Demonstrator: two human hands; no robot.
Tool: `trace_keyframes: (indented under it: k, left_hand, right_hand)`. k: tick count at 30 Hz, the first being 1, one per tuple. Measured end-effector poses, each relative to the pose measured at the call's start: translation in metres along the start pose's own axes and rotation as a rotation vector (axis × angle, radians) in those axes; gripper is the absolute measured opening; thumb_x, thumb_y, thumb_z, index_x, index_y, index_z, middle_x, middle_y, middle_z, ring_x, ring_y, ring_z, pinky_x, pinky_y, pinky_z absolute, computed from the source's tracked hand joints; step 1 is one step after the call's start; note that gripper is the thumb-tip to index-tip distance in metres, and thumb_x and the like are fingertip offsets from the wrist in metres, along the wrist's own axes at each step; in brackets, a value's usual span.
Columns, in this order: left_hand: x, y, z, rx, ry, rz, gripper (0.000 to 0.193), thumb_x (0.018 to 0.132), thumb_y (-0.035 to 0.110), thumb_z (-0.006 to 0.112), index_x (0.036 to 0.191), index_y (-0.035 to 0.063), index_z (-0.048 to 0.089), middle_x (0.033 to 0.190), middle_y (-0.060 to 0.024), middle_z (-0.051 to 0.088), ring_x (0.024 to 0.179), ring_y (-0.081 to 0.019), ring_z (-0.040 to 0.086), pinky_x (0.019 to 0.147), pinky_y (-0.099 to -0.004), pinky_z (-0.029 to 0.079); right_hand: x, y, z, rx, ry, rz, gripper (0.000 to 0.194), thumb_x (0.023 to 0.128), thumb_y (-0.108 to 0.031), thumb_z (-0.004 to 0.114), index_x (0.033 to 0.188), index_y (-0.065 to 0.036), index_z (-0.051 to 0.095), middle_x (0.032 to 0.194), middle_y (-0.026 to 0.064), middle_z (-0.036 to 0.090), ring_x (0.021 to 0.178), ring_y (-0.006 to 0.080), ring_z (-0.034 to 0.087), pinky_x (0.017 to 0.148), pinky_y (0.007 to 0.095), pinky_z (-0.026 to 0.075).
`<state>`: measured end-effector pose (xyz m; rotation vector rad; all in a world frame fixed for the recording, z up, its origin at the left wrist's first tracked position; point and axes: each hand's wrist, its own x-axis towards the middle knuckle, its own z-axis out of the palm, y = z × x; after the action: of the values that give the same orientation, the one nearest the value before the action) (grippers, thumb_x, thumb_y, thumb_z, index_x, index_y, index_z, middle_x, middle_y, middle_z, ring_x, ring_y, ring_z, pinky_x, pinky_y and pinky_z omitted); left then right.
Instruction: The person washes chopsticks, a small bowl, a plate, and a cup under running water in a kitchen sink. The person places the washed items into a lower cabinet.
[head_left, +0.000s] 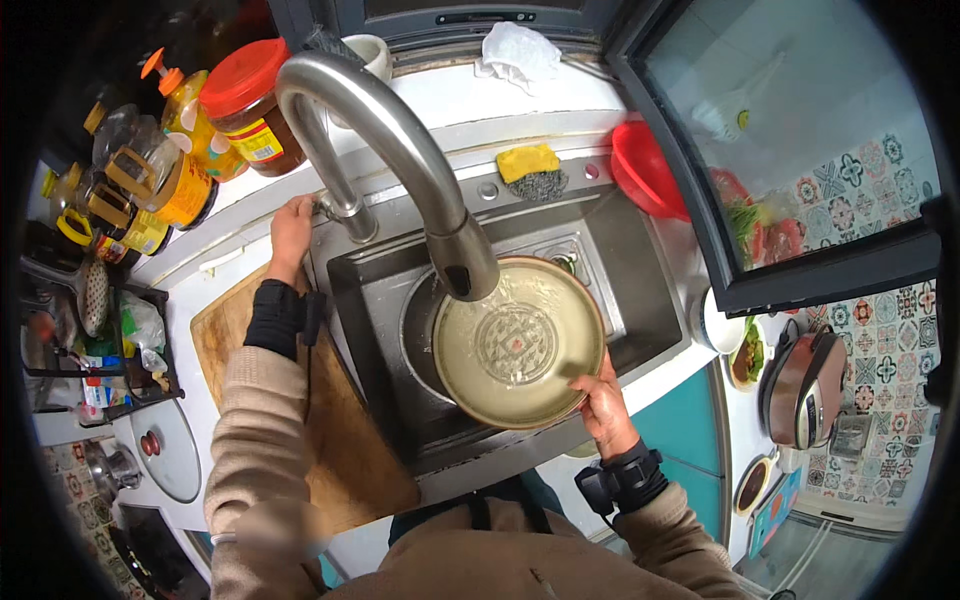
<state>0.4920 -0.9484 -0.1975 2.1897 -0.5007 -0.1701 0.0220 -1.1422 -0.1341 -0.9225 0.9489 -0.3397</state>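
My right hand (606, 414) grips the rim of a round cream-coloured dish (465, 352), thumb over the inside edge. A patterned medallion shows at the dish's centre, and rippled water lies in it. The dish is over the stainless-steel sink (390, 435), right under the spout of a pull-down faucet (457, 240). At the faucet's base, my left hand (291, 229) has its fingers around the side lever, which is mostly hidden. Beneath the dish, a dark round pan (417, 337) sits partly covered in the sink.
A wooden cutting board (352, 465) lies left of the sink. Behind the sink are a yellow sponge with a steel scourer (534, 172) and a red plastic basin (645, 169). An open window sash (727, 292) juts in at the right. A red-lidded jar (251, 112) stands beside several bottles.
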Motion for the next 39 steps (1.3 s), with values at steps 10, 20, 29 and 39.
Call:
trace_keyframes:
  k: [10,20,29,39]
  left_hand:
    - [-0.160,0.039,0.066,-0.275,-0.179,0.040,0.042,0.090,0.016,0.060,0.126,0.0017,0.045,0.104,-0.0143,0.059,0.097,-0.0257,0.058,0.087,-0.0373,0.046]
    - [-0.229,0.080,0.121,-1.356,-0.646,-0.860,0.047,0.091,0.026,0.060,0.128,-0.0014,0.048,0.118,-0.0117,0.060,0.100,-0.0205,0.061,0.088,-0.0348,0.050]
    - [-0.237,0.113,0.146,-1.906,-0.654,-0.853,0.049,0.098,0.045,0.043,0.128,0.0082,0.053,0.124,-0.0097,0.059,0.112,-0.0224,0.057,0.096,-0.0379,0.047]
    - [-0.159,0.105,0.109,-0.363,-1.021,0.027,0.037,0.094,0.024,0.047,0.118,-0.0034,0.055,0.101,-0.0101,0.064,0.093,-0.0149,0.059,0.083,-0.0303,0.046]
  right_hand:
    - [0.016,0.004,0.015,0.060,-0.012,-0.025,0.078,0.071,0.007,0.049,0.144,-0.016,0.032,0.107,0.0012,0.056,0.069,0.0064,0.053,0.049,0.0172,0.042]
    - [0.006,-0.017,0.004,-0.218,-0.047,0.115,0.073,0.074,0.006,0.046,0.143,-0.013,0.033,0.119,0.0044,0.054,0.089,0.0123,0.060,0.054,0.0171,0.048]
    - [0.015,-0.023,-0.032,0.020,0.001,0.194,0.070,0.074,0.003,0.049,0.141,-0.011,0.036,0.111,0.0086,0.057,0.086,0.0209,0.064,0.056,0.0329,0.058]
    - [0.026,-0.054,-0.028,-0.300,-0.138,0.299,0.058,0.083,-0.009,0.055,0.138,-0.004,0.039,0.112,0.0071,0.061,0.094,0.0166,0.062,0.072,0.0259,0.054]
